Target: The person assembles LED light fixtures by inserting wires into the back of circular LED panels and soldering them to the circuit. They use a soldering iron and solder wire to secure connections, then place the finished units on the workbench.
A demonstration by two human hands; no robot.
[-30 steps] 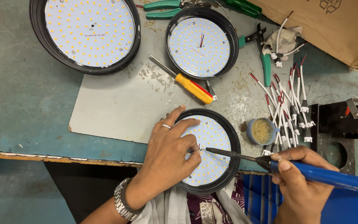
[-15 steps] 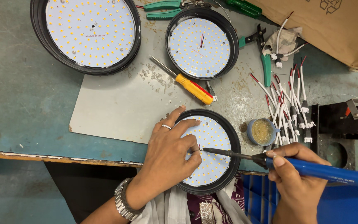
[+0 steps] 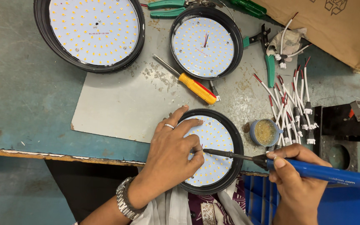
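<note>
At the near edge of the bench, the left hand lies over the left half of a round LED light panel in a black housing, palm down with the fingers loosely curled and the fingertips pinched together on the white board near its middle; a ring sits on 1 finger and a metal watch wraps the wrist. The right hand, at the near right, is closed around the blue handle of a soldering iron, whose dark tip reaches left across the panel and meets the board just beside those pinching fingertips. The panel overhangs the bench edge slightly, above patterned cloth on the person's lap. Just right of the panel stands a small blue tin of flux, and beyond it a spread of short white wire leads with red ends and white plugs. A grey metal sheet lies under the work. Further off, a yellow-handled screwdriver lies diagonally, with 2 more LED panels behind it — a medium one and a large one at the far left. Green-handled pliers lie near a cardboard box at the far right, and a black stand with a solder spool sits at the right edge.
</note>
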